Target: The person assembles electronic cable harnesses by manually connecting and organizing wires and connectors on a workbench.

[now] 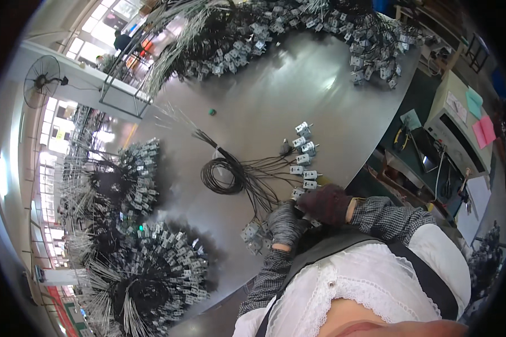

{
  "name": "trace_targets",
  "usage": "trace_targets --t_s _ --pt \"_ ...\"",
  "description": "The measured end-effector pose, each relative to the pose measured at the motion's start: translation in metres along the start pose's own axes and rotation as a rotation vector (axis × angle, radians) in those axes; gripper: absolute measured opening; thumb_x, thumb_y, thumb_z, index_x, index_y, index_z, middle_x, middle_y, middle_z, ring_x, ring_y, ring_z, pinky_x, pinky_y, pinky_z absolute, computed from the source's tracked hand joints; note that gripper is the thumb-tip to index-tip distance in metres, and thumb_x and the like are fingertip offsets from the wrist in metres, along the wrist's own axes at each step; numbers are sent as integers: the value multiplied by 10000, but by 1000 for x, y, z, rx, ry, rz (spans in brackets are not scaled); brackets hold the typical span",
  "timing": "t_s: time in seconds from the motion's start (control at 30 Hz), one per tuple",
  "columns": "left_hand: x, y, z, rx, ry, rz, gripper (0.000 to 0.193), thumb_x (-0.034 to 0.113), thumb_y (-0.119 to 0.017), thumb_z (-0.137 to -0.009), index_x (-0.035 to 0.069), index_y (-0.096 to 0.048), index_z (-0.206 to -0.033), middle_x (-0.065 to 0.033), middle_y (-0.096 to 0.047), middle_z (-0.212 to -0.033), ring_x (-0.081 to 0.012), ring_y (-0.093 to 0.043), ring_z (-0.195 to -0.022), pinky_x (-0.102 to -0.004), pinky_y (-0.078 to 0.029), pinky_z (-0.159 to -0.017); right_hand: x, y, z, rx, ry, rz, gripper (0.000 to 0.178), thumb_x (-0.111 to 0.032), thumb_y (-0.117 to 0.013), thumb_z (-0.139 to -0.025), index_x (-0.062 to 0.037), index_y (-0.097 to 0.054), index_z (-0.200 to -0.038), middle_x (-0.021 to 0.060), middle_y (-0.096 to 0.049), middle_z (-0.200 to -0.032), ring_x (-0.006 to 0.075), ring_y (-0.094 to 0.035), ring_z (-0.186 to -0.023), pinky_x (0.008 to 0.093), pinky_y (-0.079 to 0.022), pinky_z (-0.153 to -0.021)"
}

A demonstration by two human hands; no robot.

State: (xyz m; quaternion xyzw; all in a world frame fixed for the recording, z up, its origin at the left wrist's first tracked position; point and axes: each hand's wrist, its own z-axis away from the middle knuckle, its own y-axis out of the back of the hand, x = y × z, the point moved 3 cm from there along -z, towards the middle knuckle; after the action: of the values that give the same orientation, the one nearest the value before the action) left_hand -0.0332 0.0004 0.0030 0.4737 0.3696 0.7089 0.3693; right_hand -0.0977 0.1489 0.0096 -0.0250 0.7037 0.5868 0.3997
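My left hand, in a grey knit glove, and my right hand, in a dark maroon glove, meet at the table's near edge. Their fingers are closed, and what is between them is mostly hidden. Against the right fingertips is a small boxy metal unit with a cable. Beyond it, several similar units lie in a loose column. Their black cables run left into a coiled bundle with bare pale wire ends. More metal units sit clustered beside my left hand.
Large heaps of cabled units cover the table's left side, and another heap lines the far edge. A small green round object lies on the metal tabletop. Right stands a beige machine near pliers and scissors.
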Motion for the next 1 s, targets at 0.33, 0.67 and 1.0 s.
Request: trace_targets --t_s 0.33,0.67,1.0 --pt "-11 -10 -9 7 2 17 433 399 -840 -779 64 -754 -1040 -168 -774 -918 -372 -753 -913 -479 -587 -845 10 0 -7 -68 -90 73 259 -230 -671 -872 -83 -716 -1081 186 -745 -914 387 -755 -905 513 -585 -771" --pt "-10 -8 -7 34 23 86 441 392 -870 -740 51 -766 -999 -176 -768 -903 -382 -749 -888 -476 -586 -832 12 1 -1 -92 21 74 270 -221 -668 -865 -53 -710 -1073 202 -748 -920 393 -758 -902 511 -594 -757" --pt "-12 -8 -9 31 -13 104 403 310 -837 -827 39 -734 -1107 -174 -772 -936 -353 -758 -910 -457 -590 -849 16 -1 1 -100 -63 -57 279 -229 -666 -906 -51 -712 -1116 206 -751 -1017 394 -746 -947 506 -591 -832"
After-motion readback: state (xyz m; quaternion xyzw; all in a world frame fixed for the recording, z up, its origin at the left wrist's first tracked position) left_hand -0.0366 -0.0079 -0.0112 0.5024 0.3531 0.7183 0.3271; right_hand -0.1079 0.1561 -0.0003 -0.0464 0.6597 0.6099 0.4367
